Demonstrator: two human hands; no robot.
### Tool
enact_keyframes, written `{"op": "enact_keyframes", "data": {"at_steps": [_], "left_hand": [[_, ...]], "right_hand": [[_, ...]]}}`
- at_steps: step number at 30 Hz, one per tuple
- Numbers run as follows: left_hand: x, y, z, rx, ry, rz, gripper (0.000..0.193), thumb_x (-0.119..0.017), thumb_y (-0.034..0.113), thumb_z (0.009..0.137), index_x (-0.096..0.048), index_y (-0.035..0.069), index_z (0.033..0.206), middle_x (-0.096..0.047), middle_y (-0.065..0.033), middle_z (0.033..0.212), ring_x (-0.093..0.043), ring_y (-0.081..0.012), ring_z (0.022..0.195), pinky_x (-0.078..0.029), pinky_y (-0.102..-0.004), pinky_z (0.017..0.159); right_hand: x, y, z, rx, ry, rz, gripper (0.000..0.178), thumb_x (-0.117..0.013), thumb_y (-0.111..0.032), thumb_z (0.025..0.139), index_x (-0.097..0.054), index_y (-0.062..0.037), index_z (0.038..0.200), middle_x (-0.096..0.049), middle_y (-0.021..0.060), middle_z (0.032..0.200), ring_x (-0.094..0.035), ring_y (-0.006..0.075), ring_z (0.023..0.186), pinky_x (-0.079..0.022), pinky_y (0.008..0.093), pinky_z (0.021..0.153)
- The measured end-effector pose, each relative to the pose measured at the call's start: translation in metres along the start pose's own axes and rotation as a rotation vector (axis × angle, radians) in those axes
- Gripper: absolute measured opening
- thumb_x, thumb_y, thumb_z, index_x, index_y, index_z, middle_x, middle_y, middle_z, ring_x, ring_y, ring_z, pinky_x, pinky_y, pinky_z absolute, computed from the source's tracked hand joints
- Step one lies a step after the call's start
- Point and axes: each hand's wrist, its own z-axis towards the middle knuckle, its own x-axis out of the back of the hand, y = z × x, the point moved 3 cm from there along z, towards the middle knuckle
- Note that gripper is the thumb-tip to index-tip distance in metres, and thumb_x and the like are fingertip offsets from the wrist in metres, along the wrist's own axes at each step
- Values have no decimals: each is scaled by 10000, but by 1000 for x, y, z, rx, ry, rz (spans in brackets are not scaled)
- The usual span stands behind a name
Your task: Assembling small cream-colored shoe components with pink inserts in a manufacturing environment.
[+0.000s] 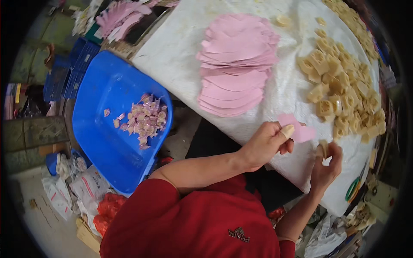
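Note:
My left hand [267, 145] is closed on a small pink sheet [303, 132], pinched between thumb and fingers above the table. A pale beige covering sits on the left thumb. Just to the right, my right hand [328, 170] is closed, thumb and forefinger curled toward each other around a small tan piece [324, 148], which is partly hidden by the fingers. A fanned stack of pink sheets [234, 64] lies beyond my left hand. Past my right hand is a heap of small tan moulded pieces [340, 86] with hollows in them.
White sheeting [172, 56] covers the table. Left of it stands a blue plastic tub [99, 116] holding a pile of pink-and-tan pieces [146, 118]. Blue crates [79, 58] stand behind the tub. Plastic bags [88, 189] lie on the floor at left. Coloured bands [353, 189] hang at the table's right edge.

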Motion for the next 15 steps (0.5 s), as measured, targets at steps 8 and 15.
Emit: {"op": "enact_keyframes", "data": {"at_steps": [8,15], "left_hand": [[-2,11,-8,-71,34,341,334,-448,232,985,-636,-12,1113,-613,-17,794,-481,-52,700,-410,-218,659],[-2,20,-19,-153,80,215,346,-456,205,973,-600,-59,1144,-644,-79,1048,-573,-106,973,-442,-257,877]], "right_hand": [[-12,-1,-12,54,-21,40,364,-517,82,795,-578,-19,1140,-557,159,1046,-568,294,958,-464,350,858],[-1,-63,-17,51,55,773,337,-684,-210,849,-533,-41,1098,-594,132,980,-561,198,859,-464,260,678]]}}
